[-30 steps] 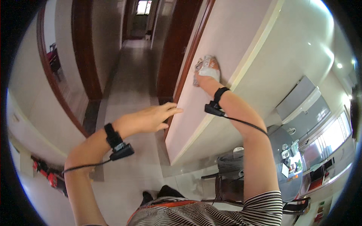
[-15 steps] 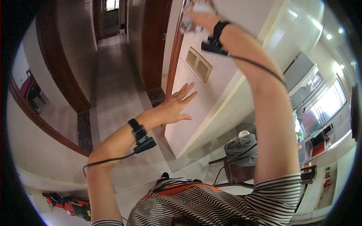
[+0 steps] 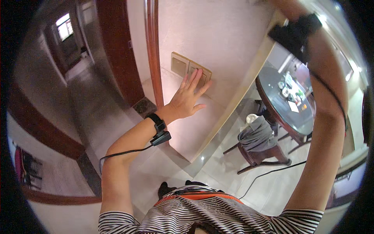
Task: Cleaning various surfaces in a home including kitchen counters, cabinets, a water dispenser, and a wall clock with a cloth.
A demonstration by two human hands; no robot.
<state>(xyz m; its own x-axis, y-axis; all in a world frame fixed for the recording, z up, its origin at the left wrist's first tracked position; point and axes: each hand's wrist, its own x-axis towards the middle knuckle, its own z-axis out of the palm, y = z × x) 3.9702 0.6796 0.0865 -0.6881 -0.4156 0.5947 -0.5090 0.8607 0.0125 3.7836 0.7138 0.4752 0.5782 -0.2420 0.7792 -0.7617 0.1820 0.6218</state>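
My left hand (image 3: pixel 186 99) lies flat against the pale wall (image 3: pixel 222 35), fingers spread. Its fingertips rest on the right one of two gold switch plates (image 3: pixel 179 64). The hand holds nothing. A black wrist band (image 3: pixel 159 126) with a cable sits on that arm. My right forearm (image 3: pixel 327 117) is raised straight up the wall corner, with another black band (image 3: pixel 296 31) on its wrist. The right hand itself is cut off by the top edge of the picture, so what it holds cannot be seen.
A dark wooden door frame (image 3: pixel 154 50) runs beside the switches, and a corridor (image 3: pixel 89 101) leads away on the left. To the right stand a round dark table (image 3: pixel 284 101) with small items and a chair (image 3: pixel 259 136) draped in grey cloth.
My right arm has risen further and its hand with the cloth has left the picture. My left hand has moved up the wall onto the switch plate as my head tilted.
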